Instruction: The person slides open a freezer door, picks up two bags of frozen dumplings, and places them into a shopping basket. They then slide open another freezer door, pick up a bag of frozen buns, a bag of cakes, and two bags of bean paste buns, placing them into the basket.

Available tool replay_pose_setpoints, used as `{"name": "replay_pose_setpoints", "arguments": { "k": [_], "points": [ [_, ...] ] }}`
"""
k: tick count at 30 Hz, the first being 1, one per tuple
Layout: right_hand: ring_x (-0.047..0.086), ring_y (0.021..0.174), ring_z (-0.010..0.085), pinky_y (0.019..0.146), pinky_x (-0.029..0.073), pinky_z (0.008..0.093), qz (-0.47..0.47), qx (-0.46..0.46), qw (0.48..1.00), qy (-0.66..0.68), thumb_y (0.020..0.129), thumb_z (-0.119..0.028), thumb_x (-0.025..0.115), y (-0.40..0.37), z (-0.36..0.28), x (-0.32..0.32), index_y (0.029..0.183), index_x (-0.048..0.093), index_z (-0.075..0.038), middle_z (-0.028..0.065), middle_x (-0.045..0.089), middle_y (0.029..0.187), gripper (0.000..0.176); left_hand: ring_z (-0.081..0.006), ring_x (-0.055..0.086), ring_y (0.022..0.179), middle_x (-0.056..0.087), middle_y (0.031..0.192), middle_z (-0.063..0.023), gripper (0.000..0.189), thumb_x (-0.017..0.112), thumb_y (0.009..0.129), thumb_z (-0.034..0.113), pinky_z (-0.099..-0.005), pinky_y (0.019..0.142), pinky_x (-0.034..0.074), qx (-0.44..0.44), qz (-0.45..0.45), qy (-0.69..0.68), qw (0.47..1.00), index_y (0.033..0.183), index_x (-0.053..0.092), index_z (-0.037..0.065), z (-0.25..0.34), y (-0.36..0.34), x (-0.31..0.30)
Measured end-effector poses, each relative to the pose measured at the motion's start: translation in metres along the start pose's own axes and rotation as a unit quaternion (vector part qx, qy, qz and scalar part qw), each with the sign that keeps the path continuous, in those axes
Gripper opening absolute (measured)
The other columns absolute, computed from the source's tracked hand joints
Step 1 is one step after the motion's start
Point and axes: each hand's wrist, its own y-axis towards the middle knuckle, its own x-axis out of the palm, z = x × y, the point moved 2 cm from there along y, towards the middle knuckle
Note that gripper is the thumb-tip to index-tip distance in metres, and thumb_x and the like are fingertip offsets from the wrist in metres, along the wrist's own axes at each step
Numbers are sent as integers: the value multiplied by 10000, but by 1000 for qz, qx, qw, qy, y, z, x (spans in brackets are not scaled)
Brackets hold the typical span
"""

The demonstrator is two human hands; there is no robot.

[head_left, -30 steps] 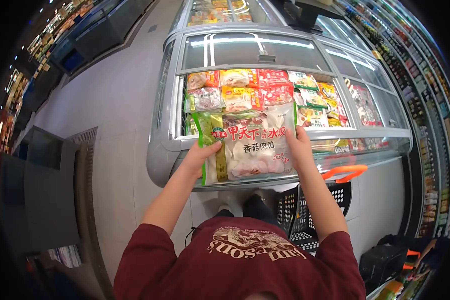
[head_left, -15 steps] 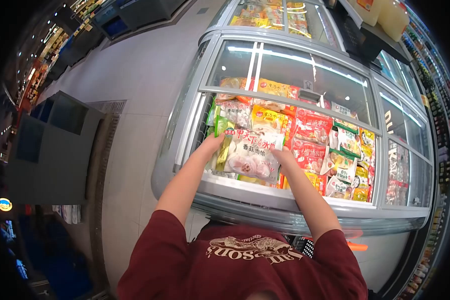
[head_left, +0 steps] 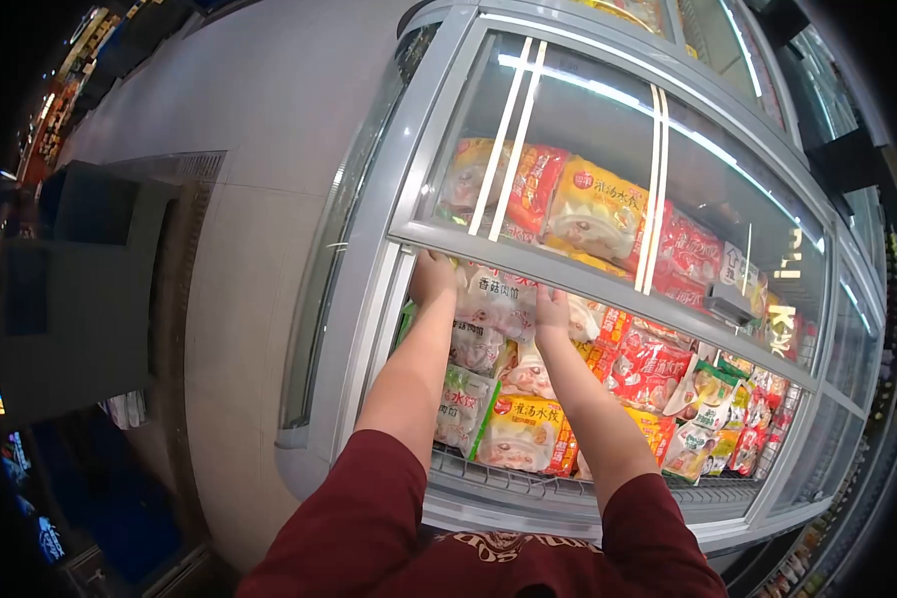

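A white bag of frozen dumplings (head_left: pixel 498 302) with red and dark lettering is between my hands, inside the open front of the chest freezer (head_left: pixel 364 289). My left hand (head_left: pixel 433 279) grips its left edge, close to the freezer's side wall. On the opposite edge my right hand (head_left: pixel 550 307) is closed around the bag. The bag's upper part passes under the frame of the sliding glass lid (head_left: pixel 608 286). Below it are more dumpling bags, among them a green-edged white bag (head_left: pixel 460 409) and a yellow bag (head_left: pixel 518 434).
Red dumpling bags (head_left: pixel 648 364) and green-and-white packs (head_left: pixel 706 394) fill the right of the freezer. Behind the glass stand more bags, including a yellow one (head_left: pixel 595 209). A handle (head_left: pixel 731 304) projects from the lid. Grey floor (head_left: pixel 264 219) lies to the left.
My hands have carried the dumpling bag forward and down, from above the freezer to its far inner side by the lid frame. The view has moved closer to the freezer.
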Motion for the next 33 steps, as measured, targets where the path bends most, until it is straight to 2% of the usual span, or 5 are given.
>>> {"name": "replay_pose_setpoints", "arguments": {
  "k": [2, 4, 19, 22, 33],
  "points": [
    [494, 818, 150, 759, 396, 279, -16, -282, 917, -281, 817, -159, 491, 19, -3, 4, 971, 502, 2, 66, 550, 895, 223, -330, 549, 871, 586, 909, -166, 355, 441, 786, 339, -419, 720, 427, 31, 28, -10, 999, 920, 561, 33, 10, 4, 2],
    [496, 836, 181, 731, 390, 314, -80, -29, 988, 132, 813, -178, 496, 22, -49, 4, 1020, 489, -33, 101, 520, 928, 253, -318, 560, 848, 592, 900, -152, 333, 457, 776, 328, -417, 704, 432, 67, 98, -33, 992, 892, 569, 36, 12, 5, 6],
    [508, 899, 352, 756, 406, 363, 11, -149, 937, -317, 804, -229, 461, 7, -74, -11, 975, 516, -42, 207, 550, 938, 259, -338, 542, 831, 573, 909, -170, 280, 425, 817, 269, -406, 706, 422, 82, 141, -66, 984, 927, 534, 36, 12, -3, -2],
    [515, 808, 364, 709, 411, 376, 89, -129, 974, -165, 815, -191, 453, -15, -79, -16, 942, 507, -31, 204, 556, 859, 211, -359, 540, 786, 573, 859, -178, 273, 375, 848, 257, -439, 666, 418, 40, 199, -64, 977, 894, 528, 35, -5, -17, -2],
    [534, 684, 326, 632, 420, 374, -215, 142, 953, -156, 753, -253, 563, -112, 23, -23, 838, 467, -3, 183, 549, 737, 281, -351, 535, 816, 571, 852, -174, 268, 378, 852, 262, -424, 682, 413, -72, 49, 90, 992, 882, 524, 39, -106, -58, -10]
  ]
}}
